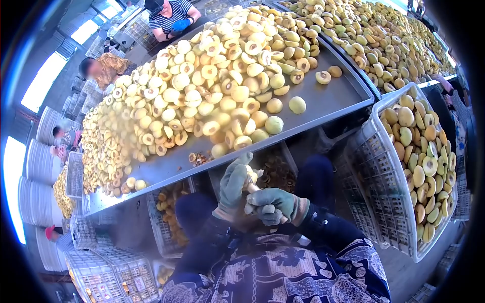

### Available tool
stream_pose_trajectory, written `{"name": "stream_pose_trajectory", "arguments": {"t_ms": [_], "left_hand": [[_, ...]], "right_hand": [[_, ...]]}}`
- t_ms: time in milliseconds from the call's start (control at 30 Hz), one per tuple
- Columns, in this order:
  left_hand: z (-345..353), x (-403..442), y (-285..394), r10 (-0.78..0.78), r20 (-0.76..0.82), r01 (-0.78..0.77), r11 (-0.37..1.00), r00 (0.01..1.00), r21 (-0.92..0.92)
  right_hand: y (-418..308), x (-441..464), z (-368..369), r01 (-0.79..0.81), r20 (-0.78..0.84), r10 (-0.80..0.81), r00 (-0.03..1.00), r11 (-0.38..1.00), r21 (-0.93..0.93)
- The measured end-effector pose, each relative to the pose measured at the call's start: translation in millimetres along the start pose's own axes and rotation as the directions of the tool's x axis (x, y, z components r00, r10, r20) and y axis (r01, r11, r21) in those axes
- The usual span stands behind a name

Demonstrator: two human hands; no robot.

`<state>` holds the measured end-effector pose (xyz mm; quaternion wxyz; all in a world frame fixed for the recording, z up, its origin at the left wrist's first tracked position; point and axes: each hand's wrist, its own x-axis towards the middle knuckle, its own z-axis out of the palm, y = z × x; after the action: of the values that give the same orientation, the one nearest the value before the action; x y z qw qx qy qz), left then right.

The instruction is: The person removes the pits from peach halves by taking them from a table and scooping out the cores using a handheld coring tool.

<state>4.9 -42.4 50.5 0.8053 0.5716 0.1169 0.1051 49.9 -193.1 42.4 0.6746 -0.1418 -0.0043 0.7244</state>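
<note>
Fruit (257,172), left hand (234,183) — tool (252,187), right hand (273,205) — both half-hidden

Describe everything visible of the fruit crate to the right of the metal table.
The crate is pale, plastic-looking and grimy, with latticed walls and a smoother rim. It stands upright beside the metal table; whether they touch is unclear. Its open top shows yellowish fruit, many pieces halved, heaped inside.

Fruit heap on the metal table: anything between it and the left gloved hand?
Yes, the table's near edge runs between the left hand and the fruit heap. Nothing else visible in between.
</note>
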Motion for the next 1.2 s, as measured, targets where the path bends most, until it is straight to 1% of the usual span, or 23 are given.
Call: {"name": "stream_pose_trajectory", "arguments": {"t_ms": [33,67,100,200,233,333,367,400,433,500,533,567,600,667,700,767,800,867,900,933,1033,1133,1200], "left_hand": [[0.2,-0.8,0.8,0.043,-0.011,-0.042,0.996,0.999,0.078],[-2.4,-1.2,-1.8,0.080,-0.030,-0.077,0.993,0.996,0.093],[-4.9,-1.6,-4.3,0.117,-0.048,-0.111,0.988,0.992,0.110],[-18.3,-0.8,-16.0,0.137,-0.148,-0.142,0.990,0.979,-0.023],[-21.3,0.6,-12.2,0.109,-0.188,-0.123,0.990,0.976,-0.064],[-16.8,-7.3,7.3,0.435,-0.249,-0.355,0.883,0.866,0.307],[-30.2,-3.7,7.9,0.611,-0.175,-0.437,0.710,0.772,0.552],[-54.7,1.2,8.5,0.744,-0.051,-0.469,0.471,0.666,0.747],[-92.2,-1.1,8.5,0.723,-0.116,-0.330,0.444,0.682,0.833],[-124.1,-9.3,47.7,0.622,-0.372,-0.149,0.624,0.689,0.767],[-120.5,-11.7,81.0,0.495,-0.530,-0.122,0.799,0.688,0.589],[-146.7,-15.0,94.1,0.558,-0.423,0.136,0.483,0.714,0.865],[-172.6,-20.4,101.8,0.565,-0.309,0.346,0.044,0.765,0.937],[-206.8,-19.6,101.2,0.533,-0.249,0.451,-0.290,0.809,0.844],[-217.3,-15.7,98.0,0.510,-0.227,0.480,-0.447,0.830,0.755],[-208.6,11.2,78.5,0.429,-0.146,0.287,-0.285,0.892,0.914],[-194.4,29.2,67.4,0.392,-0.095,0.180,-0.188,0.915,0.965],[-135.5,71.8,63.1,0.032,-0.196,0.194,0.052,0.980,0.980],[-118.1,88.5,51.3,-0.034,-0.179,0.180,0.029,0.983,0.983],[-106.0,102.5,41.6,-0.101,-0.162,0.163,0.008,0.982,0.987],[-99.5,138.2,14.5,-0.228,-0.231,0.193,-0.177,0.946,0.965],[-106.8,141.0,15.0,-0.242,-0.213,0.192,-0.109,0.946,0.975],[-125.9,130.8,12.3,-0.182,-0.166,0.218,0.315,0.969,0.924]], "right_hand": [[5.3,5.1,-4.3,0.009,0.093,-0.018,0.995,0.996,0.090],[9.5,10.1,-6.8,0.008,0.185,-0.041,0.982,0.984,0.177],[13.3,14.8,-6.7,0.049,0.213,-0.088,0.973,0.982,0.183],[19.8,28.2,0.0,0.061,0.366,-0.164,0.916,0.959,0.276],[20.9,32.2,-1.8,0.046,0.350,-0.147,0.925,0.959,0.281],[21.5,42.3,7.4,0.010,0.352,-0.110,0.930,0.962,0.274],[27.2,50.3,2.9,-0.010,0.393,-0.107,0.913,0.959,0.283],[25.8,46.4,12.7,-0.006,0.297,-0.058,0.953,0.978,0.210],[25.2,48.7,8.8,0.007,0.295,-0.076,0.952,0.974,0.228],[19.2,50.7,0.5,0.039,0.252,-0.120,0.960,0.952,0.303],[13.0,50.3,-3.3,0.065,0.209,-0.147,0.967,0.932,0.358],[4.5,51.7,-13.5,-0.017,0.071,-0.018,0.997,0.887,0.461],[0.4,59.1,-32.2,0.024,-0.036,-0.011,0.999,0.927,0.375],[-7.9,77.4,-73.7,-0.014,-0.001,0.016,1.000,0.935,0.355],[-12.9,81.4,-73.5,0.054,-0.113,-0.022,0.993,0.956,0.289],[-22.3,88.1,-71.7,0.168,-0.327,-0.116,0.938,0.977,0.135],[-23.7,88.9,-68.7,0.167,-0.325,-0.125,0.938,0.980,0.105],[-24.4,87.6,-59.4,0.172,-0.326,-0.149,0.934,0.984,0.043],[-19.3,85.8,-57.9,0.171,-0.383,-0.204,0.901,0.978,-0.119],[-17.3,82.4,-53.8,0.167,-0.407,-0.192,0.893,0.981,-0.096],[-8.7,73.7,-53.4,0.189,-0.453,-0.195,0.870,0.980,-0.058],[-4.2,71.2,-47.0,0.233,-0.482,-0.250,0.839,0.968,-0.098],[-12.2,62.1,-29.8,0.138,-0.469,-0.215,0.856,0.971,-0.195]]}}
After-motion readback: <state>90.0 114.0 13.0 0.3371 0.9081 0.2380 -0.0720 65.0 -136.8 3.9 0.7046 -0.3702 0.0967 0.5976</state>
